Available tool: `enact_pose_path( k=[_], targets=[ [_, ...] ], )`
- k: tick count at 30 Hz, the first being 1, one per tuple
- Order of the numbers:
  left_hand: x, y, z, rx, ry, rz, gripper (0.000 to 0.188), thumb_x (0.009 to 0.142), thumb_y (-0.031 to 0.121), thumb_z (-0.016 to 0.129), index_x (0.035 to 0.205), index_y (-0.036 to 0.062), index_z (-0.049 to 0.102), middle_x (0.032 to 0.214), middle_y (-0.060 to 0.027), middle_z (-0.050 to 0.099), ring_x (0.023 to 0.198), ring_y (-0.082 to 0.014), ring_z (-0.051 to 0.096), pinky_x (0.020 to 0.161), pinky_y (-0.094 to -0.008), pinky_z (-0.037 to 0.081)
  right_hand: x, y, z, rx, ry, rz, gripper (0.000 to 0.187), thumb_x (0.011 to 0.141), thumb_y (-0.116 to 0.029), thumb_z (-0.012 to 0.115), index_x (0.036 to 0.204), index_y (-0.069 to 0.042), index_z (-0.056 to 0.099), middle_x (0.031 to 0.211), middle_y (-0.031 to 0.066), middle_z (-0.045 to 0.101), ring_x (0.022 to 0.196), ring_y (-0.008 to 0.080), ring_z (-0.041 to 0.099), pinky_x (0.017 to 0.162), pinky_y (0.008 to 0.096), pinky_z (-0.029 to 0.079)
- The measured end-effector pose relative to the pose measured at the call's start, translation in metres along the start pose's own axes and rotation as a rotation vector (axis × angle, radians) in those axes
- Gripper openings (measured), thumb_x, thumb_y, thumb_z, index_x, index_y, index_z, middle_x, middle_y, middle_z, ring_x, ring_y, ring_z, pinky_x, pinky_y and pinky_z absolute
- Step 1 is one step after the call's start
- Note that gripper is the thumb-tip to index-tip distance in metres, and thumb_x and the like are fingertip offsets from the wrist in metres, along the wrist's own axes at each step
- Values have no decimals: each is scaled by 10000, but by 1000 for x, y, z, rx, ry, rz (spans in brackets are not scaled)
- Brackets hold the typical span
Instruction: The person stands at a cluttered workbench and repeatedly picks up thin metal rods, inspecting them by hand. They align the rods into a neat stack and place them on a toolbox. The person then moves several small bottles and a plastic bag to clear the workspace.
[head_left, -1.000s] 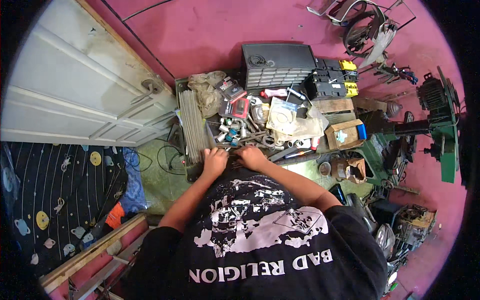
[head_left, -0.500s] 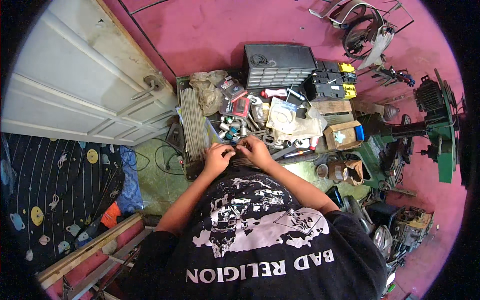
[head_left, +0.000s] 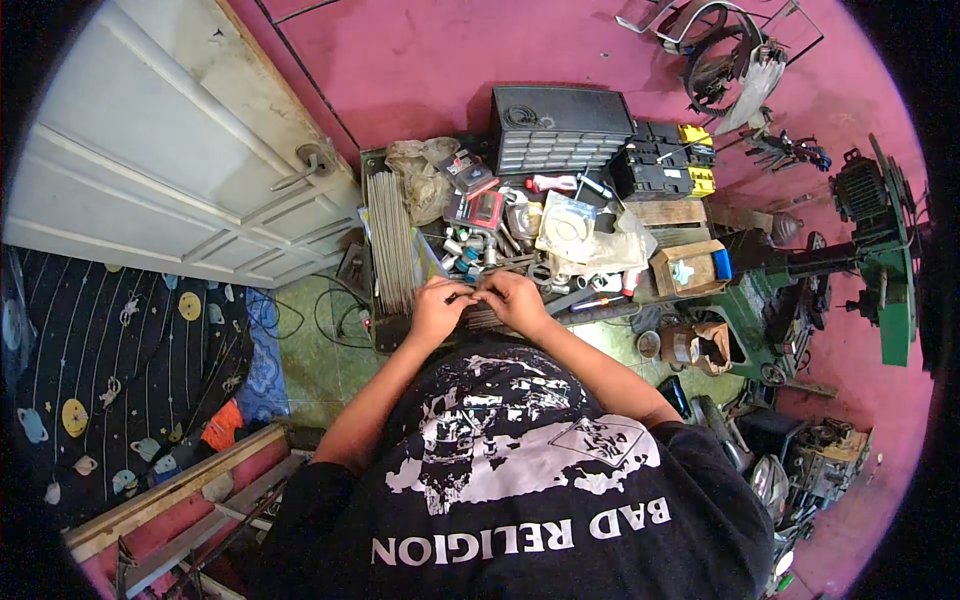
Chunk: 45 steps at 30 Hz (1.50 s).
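Near the front edge of the cluttered workbench, my left hand (head_left: 437, 308) and my right hand (head_left: 513, 303) meet fingertip to fingertip. Both are closed in a pinch, and whatever is between the fingers is too small or hidden to make out. Just beyond them lie several metal sockets (head_left: 466, 254), some with green or blue parts. A long bundle of thin grey rods (head_left: 389, 245) lies left of my left hand. Wrenches and a dark flat bar (head_left: 568, 300) are to the right of my right hand.
A drawer cabinet (head_left: 560, 135) stands at the back, beside black and yellow cases (head_left: 660, 165). Plastic bags (head_left: 600, 252) and blister packs (head_left: 475, 209) cover the bench middle. An open cardboard box (head_left: 690, 268) sits at its right end. A white door (head_left: 170, 160) is at the left; a green machine (head_left: 885, 280) at the right.
My hands stay together in nearly the same place, with slightly shifted fingers. The view has tilted a little; nothing on the bench has visibly moved.
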<state>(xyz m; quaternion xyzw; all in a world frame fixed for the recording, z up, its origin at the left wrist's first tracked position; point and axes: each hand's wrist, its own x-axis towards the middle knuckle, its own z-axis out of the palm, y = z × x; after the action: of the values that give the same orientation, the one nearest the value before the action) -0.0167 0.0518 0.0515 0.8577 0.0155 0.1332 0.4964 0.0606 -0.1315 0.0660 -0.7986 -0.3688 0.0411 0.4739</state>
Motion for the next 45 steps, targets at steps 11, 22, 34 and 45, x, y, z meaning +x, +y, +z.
enact_pose_path(
  k=[11, 22, 34, 45],
  targets=[
    [-12, 10, 0, -86, 45, -174, 190, 781, 111, 819, 905, -12, 744, 876, -125, 726, 824, -225, 691, 774, -332, 525, 0, -9, -7, 102, -83, 30, 229, 823, -203, 792, 934, -23, 705, 889, 140, 703, 822, 327, 690, 737, 395, 548],
    [-14, 10, 3, -49, 54, -72, 162, 793, 115, 812, 892, 3, 750, 877, -116, 725, 837, -247, 685, 774, -351, 528, 0, -11, -4, 191, -60, 48, 84, 856, -36, 729, 886, 2, 660, 891, 135, 690, 820, 286, 676, 752, 357, 529],
    [-9, 18, -5, -116, -13, -133, 178, 836, 98, 768, 988, 7, 748, 949, -122, 730, 915, -246, 683, 857, -352, 522, 3, -12, 4, -87, -93, 3, 179, 901, -124, 689, 940, 5, 572, 948, 206, 615, 862, 420, 621, 746, 445, 511],
    [-7, 18, -5, -90, -14, -119, 199, 804, 122, 792, 953, 3, 737, 917, -127, 732, 890, -288, 661, 827, -372, 515, 3, 4, 14, 570, -37, 151, 209, 857, -114, 769, 1038, -18, 730, 952, 75, 696, 874, 192, 657, 822, 341, 516]
  ],
)
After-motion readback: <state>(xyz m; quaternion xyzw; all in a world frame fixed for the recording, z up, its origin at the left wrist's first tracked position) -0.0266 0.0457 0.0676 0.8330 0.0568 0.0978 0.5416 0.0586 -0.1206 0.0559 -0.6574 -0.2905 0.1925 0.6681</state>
